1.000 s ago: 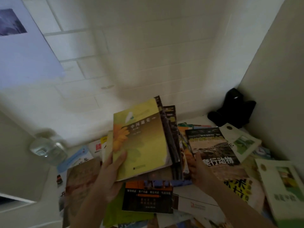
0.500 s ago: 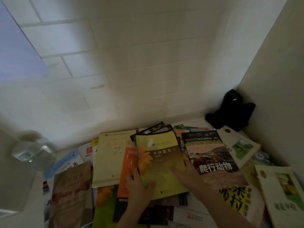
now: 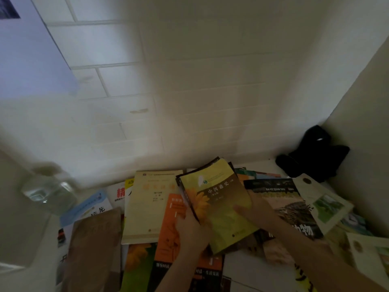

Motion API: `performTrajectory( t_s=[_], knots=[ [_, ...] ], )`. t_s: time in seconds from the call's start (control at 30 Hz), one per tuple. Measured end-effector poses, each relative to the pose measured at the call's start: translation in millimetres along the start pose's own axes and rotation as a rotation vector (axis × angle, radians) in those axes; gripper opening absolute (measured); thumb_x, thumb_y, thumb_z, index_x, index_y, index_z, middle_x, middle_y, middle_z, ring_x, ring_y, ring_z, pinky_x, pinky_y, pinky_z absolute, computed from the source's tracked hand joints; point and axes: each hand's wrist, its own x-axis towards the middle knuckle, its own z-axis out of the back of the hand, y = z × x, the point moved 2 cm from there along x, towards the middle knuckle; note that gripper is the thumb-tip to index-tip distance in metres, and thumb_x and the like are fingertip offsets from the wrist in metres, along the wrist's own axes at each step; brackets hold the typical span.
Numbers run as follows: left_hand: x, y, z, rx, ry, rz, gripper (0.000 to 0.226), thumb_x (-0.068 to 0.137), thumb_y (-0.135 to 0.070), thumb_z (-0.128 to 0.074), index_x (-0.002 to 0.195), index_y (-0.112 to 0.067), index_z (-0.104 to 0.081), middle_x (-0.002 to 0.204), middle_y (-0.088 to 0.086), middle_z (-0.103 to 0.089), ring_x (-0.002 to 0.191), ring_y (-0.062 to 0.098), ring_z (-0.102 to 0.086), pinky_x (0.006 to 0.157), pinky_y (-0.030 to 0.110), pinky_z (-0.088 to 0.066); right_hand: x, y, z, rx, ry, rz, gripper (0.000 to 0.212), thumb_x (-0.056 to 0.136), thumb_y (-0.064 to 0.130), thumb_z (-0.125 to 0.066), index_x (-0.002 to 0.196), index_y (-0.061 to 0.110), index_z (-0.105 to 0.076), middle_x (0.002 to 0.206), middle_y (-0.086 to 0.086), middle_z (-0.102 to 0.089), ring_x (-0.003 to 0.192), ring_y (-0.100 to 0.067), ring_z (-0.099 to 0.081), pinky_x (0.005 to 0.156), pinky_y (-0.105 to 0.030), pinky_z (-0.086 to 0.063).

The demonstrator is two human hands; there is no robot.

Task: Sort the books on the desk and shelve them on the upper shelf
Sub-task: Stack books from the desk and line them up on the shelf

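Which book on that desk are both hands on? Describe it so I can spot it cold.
Start at the black bundle in the desk's right back corner, then move left past the reptile book. Both hands meet on the yellow-green book: sunflower cover, topping a small stack.

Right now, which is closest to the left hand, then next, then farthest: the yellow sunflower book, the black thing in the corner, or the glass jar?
1. Yellow sunflower book: the left hand grips its left edge.
2. Glass jar: far left, at the desk's edge.
3. Black thing: far right back corner.
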Motion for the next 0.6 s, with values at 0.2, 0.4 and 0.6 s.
performTrajectory(
  t_s=[0.2, 0.4, 0.6],
  knots=[
    [9.8, 8.8, -7.8, -0.299, -0.135, 0.192, 0.049, 0.079, -0.021, -0.071, 0.122, -0.030, -0.050, 0.123, 0.002, -0.051, 0.105, 0.020, -0.054, 0.094, 0.042, -0.050, 8.8, -2.7, -2.6, -0.006, -0.040, -0.027, 0.065, 0.082, 0.032, -0.077, 0.133, 0.010, -0.043, 0.127, -0.009, -0.055, 0.106, -0.022, -0.054, 0.081, -0.027, -0.044],
    [28.0, 4.4, 11.3, -0.655, 0.007, 0.374, 0.050, 0.068, -0.020, -0.086, 0.108, -0.013, -0.059, 0.103, 0.005, -0.066, 0.092, 0.024, -0.063, 0.078, 0.043, -0.056, -5.6, -2.6, -16.1, 0.188, -0.081, 0.027, 0.066, 0.082, 0.018, -0.077, 0.136, 0.011, -0.041, 0.109, 0.003, -0.051, 0.092, -0.011, -0.051, 0.060, -0.010, -0.042],
    [14.5, -10.3, 62.5, -0.640, 0.094, -0.070, 0.056, 0.083, -0.006, -0.072, 0.122, -0.037, -0.047, 0.119, -0.002, -0.061, 0.109, 0.019, -0.061, 0.089, 0.046, -0.054, -30.5, 23.1, -18.3, 0.520, -0.190, 0.299, 0.074, 0.077, 0.003, -0.079, 0.131, 0.035, -0.040, 0.119, 0.011, -0.057, 0.103, -0.003, -0.062, 0.071, -0.021, -0.057]
  ],
)
